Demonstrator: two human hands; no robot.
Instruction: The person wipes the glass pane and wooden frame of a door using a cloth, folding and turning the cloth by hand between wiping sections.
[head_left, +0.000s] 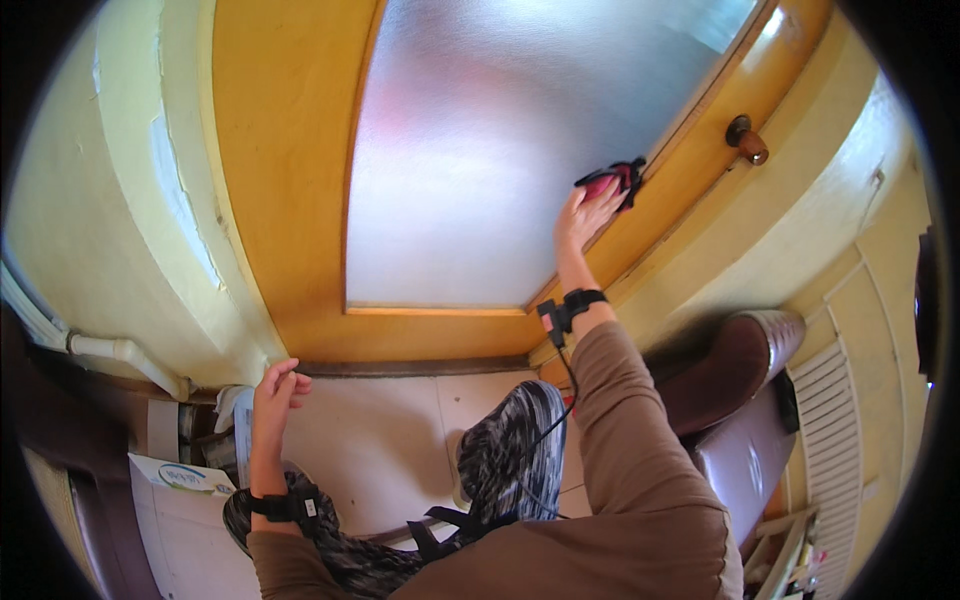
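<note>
Against the right edge of a frosted glass pane (465, 187), my right hand (589, 214) presses a red and black cloth (604, 186). The pane sits in a yellow-brown wooden door (277, 150), which is shut. A round wooden door knob (750, 144) is to the right of the cloth, apart from my hand. Low on the left, my left hand (279, 386) hangs in the air with fingers loosely curled and nothing in it. Both wrists wear black strapped devices, and a cable runs from the right one.
A dark brown leather sofa (720, 367) stands close on my right, beside a white slatted radiator (829, 420). On the left are a white pipe (120, 351), a white printed box (180, 474) and dark furniture (97, 517). Beneath me is a tiled floor (367, 442).
</note>
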